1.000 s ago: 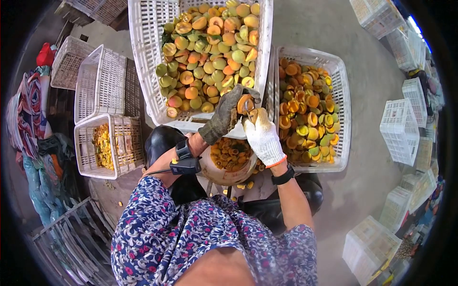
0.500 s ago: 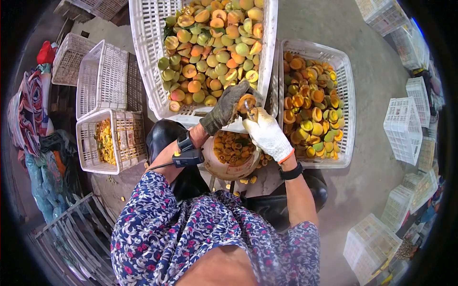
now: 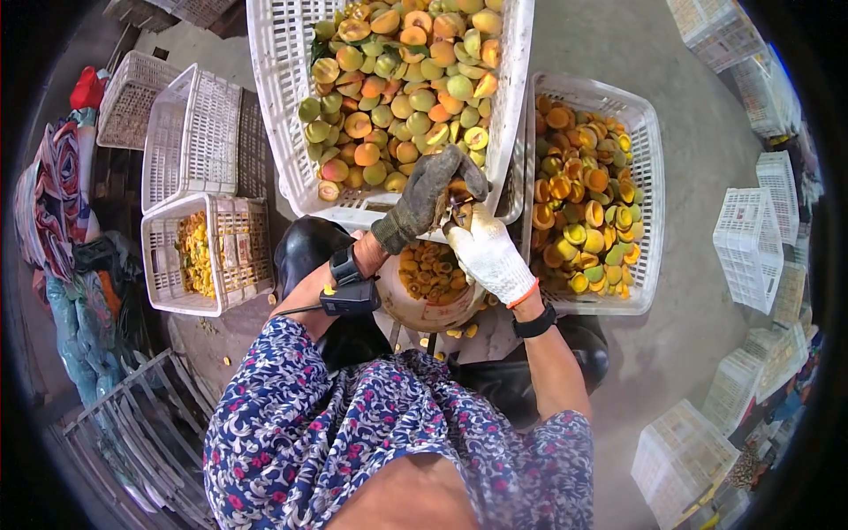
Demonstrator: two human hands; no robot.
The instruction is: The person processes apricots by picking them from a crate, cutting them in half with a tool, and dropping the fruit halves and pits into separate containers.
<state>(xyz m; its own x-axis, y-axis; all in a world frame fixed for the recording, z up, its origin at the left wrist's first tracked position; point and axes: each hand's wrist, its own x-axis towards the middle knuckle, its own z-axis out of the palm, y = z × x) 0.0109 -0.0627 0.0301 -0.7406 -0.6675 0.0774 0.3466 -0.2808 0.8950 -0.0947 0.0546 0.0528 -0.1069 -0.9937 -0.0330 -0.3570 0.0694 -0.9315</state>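
My left hand (image 3: 426, 196), in a dark grey glove, is closed around a peach half (image 3: 458, 189), mostly covered by the fingers. My right hand (image 3: 488, 256), in a white glove with an orange cuff, grips a small metal pitting tool (image 3: 460, 215) against that fruit; its tip is hidden. Just beyond both hands, a big white crate (image 3: 278, 97) holds green and orange peach halves (image 3: 402, 106). Below them stands a pale bowl (image 3: 402, 311) with brownish-orange pieces (image 3: 433, 272) inside. To the right, hollowed peach halves (image 3: 587, 208) fill another white crate (image 3: 652, 177).
At left, a smaller crate (image 3: 243, 252) contains yellow scraps (image 3: 194, 256), beside stacked crates (image 3: 190, 132). A metal rack (image 3: 146, 424) stands at lower left. Several white crates (image 3: 749, 247) line the right side. Yellow bits (image 3: 459, 332) lie on the floor near the bowl.
The peach half has turned in my left hand, whose fingers now cover more of it. My right hand has shifted slightly left with the tool. The whole view has moved a little.
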